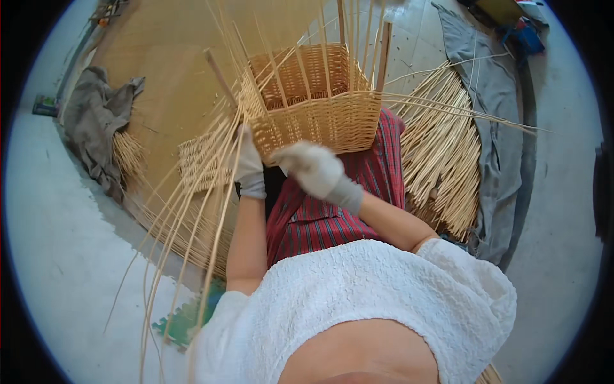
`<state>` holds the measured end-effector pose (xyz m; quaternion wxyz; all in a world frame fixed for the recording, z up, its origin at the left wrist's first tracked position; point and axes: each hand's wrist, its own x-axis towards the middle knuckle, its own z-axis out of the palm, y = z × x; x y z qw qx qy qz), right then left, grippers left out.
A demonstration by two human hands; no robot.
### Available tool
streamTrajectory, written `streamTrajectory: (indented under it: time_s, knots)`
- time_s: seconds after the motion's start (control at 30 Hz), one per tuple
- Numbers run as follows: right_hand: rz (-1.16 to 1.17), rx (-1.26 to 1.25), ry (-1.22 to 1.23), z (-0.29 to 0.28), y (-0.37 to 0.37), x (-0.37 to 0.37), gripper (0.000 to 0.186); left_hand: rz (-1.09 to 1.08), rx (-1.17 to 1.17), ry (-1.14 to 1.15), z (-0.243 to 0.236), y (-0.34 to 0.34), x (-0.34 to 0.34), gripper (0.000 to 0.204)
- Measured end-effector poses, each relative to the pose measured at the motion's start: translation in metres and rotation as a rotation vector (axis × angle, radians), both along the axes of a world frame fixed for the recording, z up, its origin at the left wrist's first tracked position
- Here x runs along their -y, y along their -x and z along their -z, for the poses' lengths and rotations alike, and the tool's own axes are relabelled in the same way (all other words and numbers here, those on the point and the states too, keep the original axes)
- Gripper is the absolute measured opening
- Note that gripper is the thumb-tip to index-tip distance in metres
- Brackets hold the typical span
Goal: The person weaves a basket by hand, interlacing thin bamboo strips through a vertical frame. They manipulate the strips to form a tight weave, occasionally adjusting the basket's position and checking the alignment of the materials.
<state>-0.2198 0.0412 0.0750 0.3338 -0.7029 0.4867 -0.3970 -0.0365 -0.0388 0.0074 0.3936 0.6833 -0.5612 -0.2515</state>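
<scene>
A half-woven wicker basket (320,121) rests tilted on my lap, its upright stakes rising above the woven walls. My left hand (249,160), in a white glove with a grey cuff, grips the basket's near left corner, where long loose willow strands (195,211) fan out toward the lower left. Some of its fingers are hidden behind the corner. In front of the near wall is my right hand (313,169), gloved the same way. Motion smears its fingers, so whether they hold anything cannot be made out.
A large bundle of willow rods (444,153) lies at the right beside a grey cloth (502,173). At the left are another grey cloth (96,128), a small bundle of rods (130,157) and a flat woven piece (198,160). A green foam mat (182,317) lies lower left.
</scene>
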Motion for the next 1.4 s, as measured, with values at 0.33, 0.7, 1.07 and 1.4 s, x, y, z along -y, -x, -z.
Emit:
streamTrajectory:
  time_s: [0.33,0.7,1.07,1.4]
  knots:
    - [-0.654,-0.289,0.37,-0.019,-0.022,0.008,0.035,0.292,-0.044,-0.062,-0.107,-0.02,-0.047,0.049]
    - [0.153,0.895,0.154,-0.03,0.029,0.093,0.024,0.046,-0.779,0.163,-0.056,0.001,-0.044,0.045]
    - [0.34,0.363,0.391,0.008,0.032,0.104,0.029,0.352,0.222,-0.02,-0.057,0.038,0.027,0.059]
    - [0.2,0.839,0.223,0.058,0.07,0.084,0.041,0.274,-0.349,-0.12,-0.063,0.052,0.023,0.06]
